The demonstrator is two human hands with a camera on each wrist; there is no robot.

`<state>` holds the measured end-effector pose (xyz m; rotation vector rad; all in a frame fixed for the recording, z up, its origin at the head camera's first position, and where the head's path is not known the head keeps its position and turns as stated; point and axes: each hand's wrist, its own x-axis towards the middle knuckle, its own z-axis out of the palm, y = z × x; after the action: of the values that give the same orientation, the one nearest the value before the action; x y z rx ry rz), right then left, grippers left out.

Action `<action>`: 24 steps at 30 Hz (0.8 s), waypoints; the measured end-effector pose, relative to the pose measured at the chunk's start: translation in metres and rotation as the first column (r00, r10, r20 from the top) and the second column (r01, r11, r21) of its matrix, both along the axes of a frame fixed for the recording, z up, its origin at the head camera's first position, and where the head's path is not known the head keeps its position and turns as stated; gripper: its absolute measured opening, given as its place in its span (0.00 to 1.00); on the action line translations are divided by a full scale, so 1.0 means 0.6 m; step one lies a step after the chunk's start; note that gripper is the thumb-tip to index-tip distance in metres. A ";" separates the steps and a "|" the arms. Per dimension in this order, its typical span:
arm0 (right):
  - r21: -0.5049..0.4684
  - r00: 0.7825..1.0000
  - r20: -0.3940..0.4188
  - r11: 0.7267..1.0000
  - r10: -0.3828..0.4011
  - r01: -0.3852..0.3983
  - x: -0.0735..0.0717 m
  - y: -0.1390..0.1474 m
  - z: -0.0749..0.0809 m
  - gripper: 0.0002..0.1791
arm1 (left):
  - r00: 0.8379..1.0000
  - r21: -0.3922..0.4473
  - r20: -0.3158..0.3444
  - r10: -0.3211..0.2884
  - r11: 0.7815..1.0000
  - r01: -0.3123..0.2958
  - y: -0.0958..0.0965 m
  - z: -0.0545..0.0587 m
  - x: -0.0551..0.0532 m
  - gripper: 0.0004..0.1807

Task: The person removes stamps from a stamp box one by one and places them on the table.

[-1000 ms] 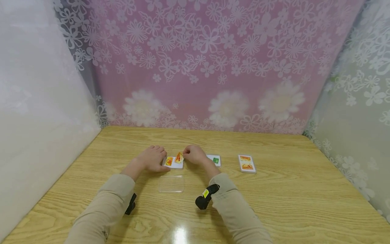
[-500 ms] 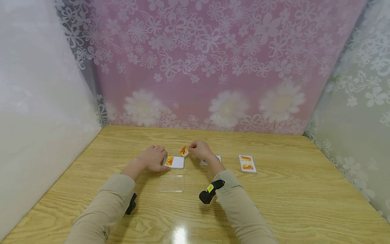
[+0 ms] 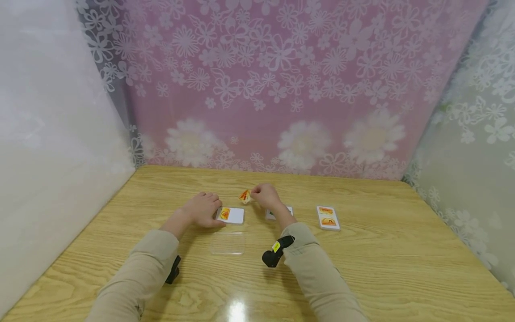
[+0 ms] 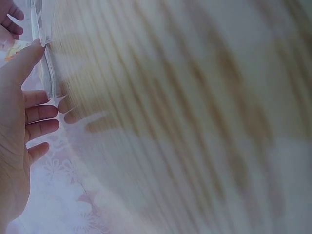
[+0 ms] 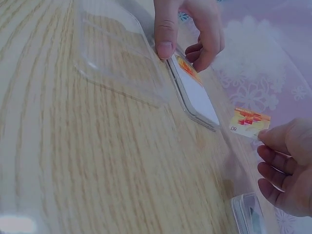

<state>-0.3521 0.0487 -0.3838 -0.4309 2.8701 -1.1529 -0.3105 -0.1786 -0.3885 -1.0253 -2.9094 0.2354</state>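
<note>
My right hand (image 3: 266,196) pinches a small orange-and-yellow postage stamp (image 5: 249,121) between thumb and forefinger. The stamp is in the air, past the far right corner of a clear plastic case (image 3: 243,216) with a white card inside. At the left end of that case, my left hand (image 3: 202,210) holds it between thumb and fingers. Another orange stamp (image 3: 225,213) lies on the white card's left part, partly covered by fingers in the right wrist view. The card's right part shows plain white.
A clear, shallow plastic lid (image 3: 228,243) lies in front of the held case. Under the right forearm sits a second case (image 3: 289,210), partly hidden. Farther right, a third case (image 3: 328,218) holds two orange stamps. Pink floral curtain (image 3: 257,134) hangs behind the wooden table (image 3: 382,250).
My right hand has lifted the stamp off the white card and carried it away to the far right. My left hand has stayed on the case.
</note>
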 end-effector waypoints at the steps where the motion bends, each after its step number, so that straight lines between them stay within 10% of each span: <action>1: 0.011 1.000 0.001 1.000 0.003 -0.003 -0.001 -0.001 0.000 0.09 | 1.000 -0.004 -0.001 0.002 1.000 -0.002 0.000 0.000 0.000 0.36; 24: 0.238 0.999 -0.040 0.970 -0.036 0.045 -0.011 -0.022 -0.018 0.09 | 0.999 0.000 0.040 0.029 1.000 -0.029 0.004 0.003 0.003 0.37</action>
<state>-0.3589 0.0352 -0.3949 -0.3880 3.0100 -0.7958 -0.3085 -0.1762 -0.3867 -0.9992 -2.9613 0.2180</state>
